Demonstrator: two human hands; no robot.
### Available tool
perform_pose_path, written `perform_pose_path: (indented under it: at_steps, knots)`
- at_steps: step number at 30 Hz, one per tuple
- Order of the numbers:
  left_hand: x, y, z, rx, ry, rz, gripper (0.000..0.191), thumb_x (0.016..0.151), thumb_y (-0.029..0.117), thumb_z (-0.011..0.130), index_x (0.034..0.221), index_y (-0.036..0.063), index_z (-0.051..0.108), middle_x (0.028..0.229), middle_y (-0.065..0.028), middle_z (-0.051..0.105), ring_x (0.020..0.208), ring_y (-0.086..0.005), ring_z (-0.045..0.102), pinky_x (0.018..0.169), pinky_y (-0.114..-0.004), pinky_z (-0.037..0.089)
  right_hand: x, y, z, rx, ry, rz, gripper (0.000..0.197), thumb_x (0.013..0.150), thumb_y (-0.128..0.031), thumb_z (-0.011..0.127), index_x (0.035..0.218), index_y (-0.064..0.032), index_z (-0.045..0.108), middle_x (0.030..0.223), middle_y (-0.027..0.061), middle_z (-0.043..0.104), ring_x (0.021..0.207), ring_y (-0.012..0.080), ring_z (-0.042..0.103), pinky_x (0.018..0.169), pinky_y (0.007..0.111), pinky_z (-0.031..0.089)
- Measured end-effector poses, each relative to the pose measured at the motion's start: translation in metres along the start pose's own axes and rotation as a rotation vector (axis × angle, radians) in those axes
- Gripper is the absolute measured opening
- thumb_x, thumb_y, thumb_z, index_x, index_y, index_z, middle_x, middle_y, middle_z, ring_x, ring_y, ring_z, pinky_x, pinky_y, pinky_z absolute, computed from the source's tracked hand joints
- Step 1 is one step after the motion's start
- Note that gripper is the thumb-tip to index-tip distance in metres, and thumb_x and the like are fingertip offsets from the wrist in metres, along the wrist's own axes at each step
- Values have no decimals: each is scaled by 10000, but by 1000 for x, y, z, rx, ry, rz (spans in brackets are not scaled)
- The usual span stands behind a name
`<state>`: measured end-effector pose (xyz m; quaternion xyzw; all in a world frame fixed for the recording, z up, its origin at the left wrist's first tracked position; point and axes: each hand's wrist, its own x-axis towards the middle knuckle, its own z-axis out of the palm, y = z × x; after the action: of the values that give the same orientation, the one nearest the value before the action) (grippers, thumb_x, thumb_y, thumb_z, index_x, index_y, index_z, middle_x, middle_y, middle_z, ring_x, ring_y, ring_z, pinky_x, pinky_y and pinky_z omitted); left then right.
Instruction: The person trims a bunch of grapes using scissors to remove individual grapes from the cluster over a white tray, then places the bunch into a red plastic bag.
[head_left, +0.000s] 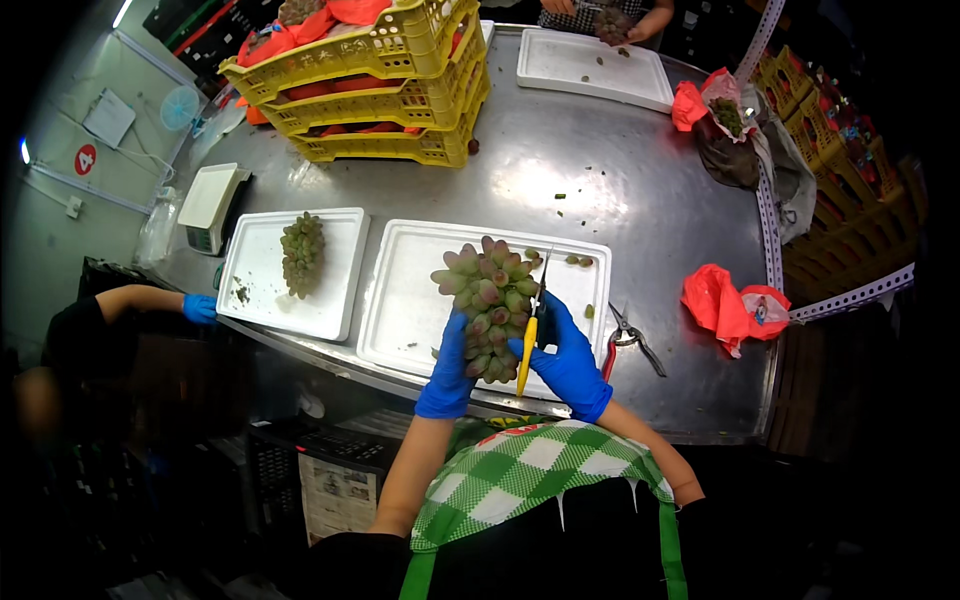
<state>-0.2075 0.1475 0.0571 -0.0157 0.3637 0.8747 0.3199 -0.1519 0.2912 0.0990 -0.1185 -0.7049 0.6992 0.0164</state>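
A bunch of green and purple grapes (491, 307) is held up in my blue-gloved left hand (448, 375), which grips its left side. In my right hand (564, 362), also gloved, are yellow-handled trimming snips (529, 345). Their narrow blades point away from me along the bunch's right side. Beneath both hands lies a white foam tray (409, 277), with a few loose grapes (577, 260) at its far right. Red-handled pruning shears (624, 337) rest on the metal table against the tray's right edge. Part of my left hand is hidden behind the grapes.
To the left, another foam tray (255, 262) bears a grape bunch (303, 255); a co-worker's gloved hand (200, 308) touches its edge. Stacked yellow crates (382, 97), a scale (212, 202) and red wrapping (716, 304) occupy the metal table (525, 172). Opposite, a person handles grapes by a tray (555, 64).
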Motion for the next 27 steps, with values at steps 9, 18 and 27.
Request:
perform_pose_path:
  at_steps: [9,18,27]
  knots:
    - [8,-14,-15,65,-33,103,511,862,289,427,1280,79,220,1241,-109,359,1119,-199,410,909,-306,383,1,2,6,-31,33,-42,668,697,-176,689,1241,-32,329,945,66,514,822,115,514,742,255,424]
    - [4,-12,-11,-36,-20,68,543,868,413,352,1265,55,255,1184,-117,420,1026,-227,490,827,-319,448,3,26,-11,60,-25,-73,567,761,-59,587,1258,-64,314,1035,88,516,904,130,516,796,257,420]
    - [1,-11,1,-101,-23,101,574,841,422,420,1254,53,267,1173,-121,434,1029,-238,491,833,-336,448,-7,22,-11,86,-22,23,543,758,-62,592,1240,-72,343,913,58,504,880,116,494,796,239,404]
